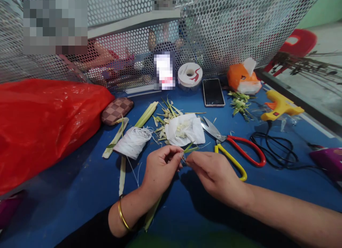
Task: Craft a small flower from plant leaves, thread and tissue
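My left hand is closed in a pinch on a green leaf piece, whose pointed tips stick out past the fingers. White thread loops at the fingertips. Close beside it, my right hand is pinched on the thread. A long pale green strip hangs below my left wrist. The bundle of white thread lies left of my hands. Just beyond them is a crumpled white tissue with plant scraps around it. Open scissors with one red and one yellow handle lie to the right.
A red bag and a checkered case lie left. Farther back are a ribbon roll, a black phone and an orange tissue pack. A yellow glue gun with a black cable is right. Perforated mesh stands behind.
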Demonstrator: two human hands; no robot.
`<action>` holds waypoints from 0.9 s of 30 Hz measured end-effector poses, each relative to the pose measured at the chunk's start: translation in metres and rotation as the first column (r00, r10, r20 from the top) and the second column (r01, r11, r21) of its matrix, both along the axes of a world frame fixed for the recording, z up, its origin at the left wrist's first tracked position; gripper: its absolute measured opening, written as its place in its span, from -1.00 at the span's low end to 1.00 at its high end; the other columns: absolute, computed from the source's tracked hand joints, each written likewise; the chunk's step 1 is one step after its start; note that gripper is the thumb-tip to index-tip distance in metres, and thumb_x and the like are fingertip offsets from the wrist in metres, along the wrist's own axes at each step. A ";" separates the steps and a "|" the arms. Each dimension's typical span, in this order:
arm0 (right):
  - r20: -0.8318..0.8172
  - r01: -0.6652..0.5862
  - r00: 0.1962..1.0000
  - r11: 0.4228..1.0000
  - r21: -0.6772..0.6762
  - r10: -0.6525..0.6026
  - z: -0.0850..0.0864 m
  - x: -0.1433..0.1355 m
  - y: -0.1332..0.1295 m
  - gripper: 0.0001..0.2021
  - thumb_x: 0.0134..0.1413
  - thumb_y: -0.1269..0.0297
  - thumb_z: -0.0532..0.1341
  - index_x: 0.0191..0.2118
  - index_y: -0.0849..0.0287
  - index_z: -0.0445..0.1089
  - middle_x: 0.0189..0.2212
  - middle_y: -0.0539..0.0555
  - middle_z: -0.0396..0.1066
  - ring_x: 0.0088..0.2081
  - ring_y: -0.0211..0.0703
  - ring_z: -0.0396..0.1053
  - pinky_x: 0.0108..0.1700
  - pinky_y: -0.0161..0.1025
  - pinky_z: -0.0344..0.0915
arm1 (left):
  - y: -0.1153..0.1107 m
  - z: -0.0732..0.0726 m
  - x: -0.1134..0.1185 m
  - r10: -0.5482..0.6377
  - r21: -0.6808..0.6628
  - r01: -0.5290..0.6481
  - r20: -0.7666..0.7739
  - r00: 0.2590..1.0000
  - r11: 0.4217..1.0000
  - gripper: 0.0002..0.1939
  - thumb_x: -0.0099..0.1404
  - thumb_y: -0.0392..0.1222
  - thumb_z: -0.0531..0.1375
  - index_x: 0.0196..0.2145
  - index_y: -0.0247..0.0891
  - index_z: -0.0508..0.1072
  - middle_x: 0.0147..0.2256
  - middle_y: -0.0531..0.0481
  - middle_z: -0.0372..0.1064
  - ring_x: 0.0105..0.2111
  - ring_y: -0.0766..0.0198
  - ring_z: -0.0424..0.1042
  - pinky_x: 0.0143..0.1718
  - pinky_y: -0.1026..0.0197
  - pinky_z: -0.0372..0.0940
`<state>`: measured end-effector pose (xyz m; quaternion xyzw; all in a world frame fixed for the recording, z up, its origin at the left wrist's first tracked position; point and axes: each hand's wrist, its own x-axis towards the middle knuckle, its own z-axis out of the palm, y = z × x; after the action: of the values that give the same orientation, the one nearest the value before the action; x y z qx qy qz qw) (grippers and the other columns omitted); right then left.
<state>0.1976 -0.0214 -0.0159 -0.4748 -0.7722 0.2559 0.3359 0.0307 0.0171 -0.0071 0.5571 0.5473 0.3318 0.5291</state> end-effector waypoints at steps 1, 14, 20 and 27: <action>-0.014 -0.001 1.000 1.000 0.004 0.002 0.000 0.001 0.000 -0.79 0.22 0.47 0.00 -0.40 0.15 0.28 -0.54 -0.01 0.34 -0.52 -0.28 0.26 -0.45 -0.37 0.14 | 0.000 -0.001 0.000 -0.012 0.018 0.013 -0.018 1.000 1.000 -0.89 0.15 -0.20 0.28 -0.39 -0.28 0.56 -0.61 0.06 0.43 -0.60 0.34 0.38 -0.52 0.33 0.28; 0.066 -0.040 0.997 0.996 0.081 0.035 0.018 0.022 0.019 -0.80 0.24 0.45 0.10 -0.35 0.23 0.45 -0.40 0.08 0.33 -0.35 -0.19 0.31 -0.31 -0.26 0.21 | 0.000 -0.001 0.000 -0.296 -0.119 0.291 -0.025 0.955 0.949 -0.90 0.11 -0.31 0.20 -0.46 -0.31 0.53 -0.58 0.09 0.37 -0.60 0.40 0.31 -0.53 0.34 0.20; -0.176 -0.065 0.984 0.975 -0.214 0.027 0.015 0.026 0.030 -0.83 0.14 0.42 0.22 -0.47 0.19 0.45 -0.45 0.00 0.35 -0.38 -0.28 0.35 -0.32 -0.33 0.25 | -0.004 0.008 0.001 -0.390 -0.172 0.393 0.050 0.919 0.903 -0.92 0.11 -0.34 0.21 -0.49 -0.31 0.51 -0.56 0.07 0.42 -0.59 0.40 0.35 -0.50 0.35 0.25; -0.405 -0.088 0.887 0.781 -0.618 -0.221 -0.003 0.018 0.034 -0.83 0.03 0.24 0.27 -0.50 0.19 0.45 -0.58 -0.04 0.37 -0.50 -0.29 0.26 -0.40 -0.31 0.21 | -0.004 0.008 -0.004 -0.321 0.053 0.319 0.023 0.947 0.946 -0.92 0.19 -0.33 0.20 -0.44 -0.28 0.49 -0.55 0.06 0.45 -0.55 0.36 0.42 -0.45 0.33 0.31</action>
<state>0.2158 0.0123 -0.0192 -0.5125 -0.5256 0.5869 0.3416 0.0271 0.0127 0.0011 0.6460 0.4330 0.2635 0.5708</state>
